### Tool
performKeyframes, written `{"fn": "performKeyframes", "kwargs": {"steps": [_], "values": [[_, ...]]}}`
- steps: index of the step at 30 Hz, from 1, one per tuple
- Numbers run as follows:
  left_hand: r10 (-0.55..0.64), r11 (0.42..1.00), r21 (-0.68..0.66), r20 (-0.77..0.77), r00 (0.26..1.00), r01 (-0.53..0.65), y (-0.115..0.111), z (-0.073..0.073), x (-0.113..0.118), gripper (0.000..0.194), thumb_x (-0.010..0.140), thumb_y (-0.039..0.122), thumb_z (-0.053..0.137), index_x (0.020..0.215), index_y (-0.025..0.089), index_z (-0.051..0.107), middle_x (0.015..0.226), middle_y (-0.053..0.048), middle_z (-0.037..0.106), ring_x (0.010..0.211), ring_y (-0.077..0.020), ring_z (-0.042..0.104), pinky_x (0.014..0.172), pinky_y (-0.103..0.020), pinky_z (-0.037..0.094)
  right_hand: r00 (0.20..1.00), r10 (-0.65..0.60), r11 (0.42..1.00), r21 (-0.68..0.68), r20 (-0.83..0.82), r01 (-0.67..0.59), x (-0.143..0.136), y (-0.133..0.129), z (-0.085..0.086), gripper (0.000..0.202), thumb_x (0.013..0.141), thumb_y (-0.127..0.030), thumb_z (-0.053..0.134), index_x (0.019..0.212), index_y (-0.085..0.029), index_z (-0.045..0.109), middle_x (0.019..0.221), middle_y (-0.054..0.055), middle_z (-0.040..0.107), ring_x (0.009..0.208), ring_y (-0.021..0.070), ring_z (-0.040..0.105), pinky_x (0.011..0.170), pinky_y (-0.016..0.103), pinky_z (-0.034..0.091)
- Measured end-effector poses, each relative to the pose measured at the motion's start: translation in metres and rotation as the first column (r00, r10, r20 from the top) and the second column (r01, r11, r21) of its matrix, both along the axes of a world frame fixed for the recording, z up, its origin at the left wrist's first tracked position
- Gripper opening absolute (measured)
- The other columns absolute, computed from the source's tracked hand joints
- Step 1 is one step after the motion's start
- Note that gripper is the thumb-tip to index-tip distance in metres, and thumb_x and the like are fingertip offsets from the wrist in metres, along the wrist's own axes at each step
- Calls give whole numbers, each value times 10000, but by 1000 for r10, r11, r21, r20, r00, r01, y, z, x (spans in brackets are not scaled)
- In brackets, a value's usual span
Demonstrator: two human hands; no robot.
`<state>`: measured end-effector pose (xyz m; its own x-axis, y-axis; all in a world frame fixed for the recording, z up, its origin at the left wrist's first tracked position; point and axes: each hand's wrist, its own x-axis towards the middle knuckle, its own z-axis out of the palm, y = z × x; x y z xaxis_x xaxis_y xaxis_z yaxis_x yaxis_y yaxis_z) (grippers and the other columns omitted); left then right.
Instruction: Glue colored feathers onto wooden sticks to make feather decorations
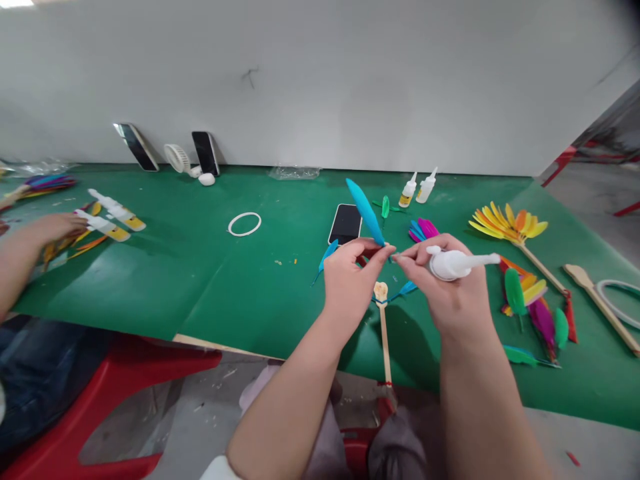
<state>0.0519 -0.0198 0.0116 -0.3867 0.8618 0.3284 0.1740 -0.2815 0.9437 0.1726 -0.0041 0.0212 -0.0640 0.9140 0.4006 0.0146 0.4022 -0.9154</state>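
A long blue feather (365,208) stands upright in my left hand (350,280), pinched near its base between thumb and fingers. My right hand (457,297) is closed around a white glue bottle (450,265), its nozzle pointing right. The right thumb and forefinger meet at the feather's quill end; whether they grip it is hard to see. Below the hands, a wooden stick (384,333) with a rounded head lies over the table's front edge, its head between my wrists. Small blue feathers lie at either side, one (327,257) by my left hand, another (406,289) by my right.
A finished-looking yellow feather fan (510,223), loose coloured feathers (535,300) and a bare wooden stick (600,303) lie at right. Two glue bottles (419,188), a phone (345,223) and a white ring (245,224) are farther back. At left, a co-worker's hand (55,230) touches feathers.
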Motion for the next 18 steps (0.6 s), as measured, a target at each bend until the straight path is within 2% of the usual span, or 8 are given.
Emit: {"fn": "performKeyframes", "kwargs": {"steps": [4, 9, 13, 18], "values": [[-61, 995, -69, 164, 985, 73, 4, -1, -1, 147, 686, 314, 695, 657, 176, 653, 621, 10, 628, 576, -102, 533, 579, -220, 410, 987, -119, 993, -6, -108, 119, 2, 3, 1, 197, 618, -220, 708, 638, -209, 512, 653, -22, 595, 691, 170, 621, 655, 329, 496], [-111, 984, -93, 355, 928, 153, 7, -2, -4, 177, 678, 322, 705, 648, 162, 636, 632, 4, 635, 559, -78, 529, 535, -194, 400, 947, -297, 953, 22, -121, 302, 20, 15, -2, 225, 589, -217, 734, 659, -192, 522, 648, -32, 559, 662, 147, 581, 645, 319, 476], [-160, 971, -84, 460, 873, 223, 9, -3, -4, 174, 666, 316, 715, 663, 160, 640, 654, -1, 638, 561, -73, 525, 515, -192, 388, 850, -503, 862, -10, -155, 508, 50, 32, -9, 274, 530, -261, 772, 652, -207, 533, 613, -36, 526, 593, 139, 523, 570, 298, 434], [-156, 967, -97, 504, 850, 235, 9, -4, -5, 168, 657, 297, 719, 668, 148, 640, 632, 0, 618, 548, -71, 522, 517, -206, 382, 699, -714, 697, -57, 36, 715, 72, 41, -16, 269, 544, -359, 757, 627, -233, 535, 623, 9, 552, 544, 165, 498, 543, 330, 381]]}}
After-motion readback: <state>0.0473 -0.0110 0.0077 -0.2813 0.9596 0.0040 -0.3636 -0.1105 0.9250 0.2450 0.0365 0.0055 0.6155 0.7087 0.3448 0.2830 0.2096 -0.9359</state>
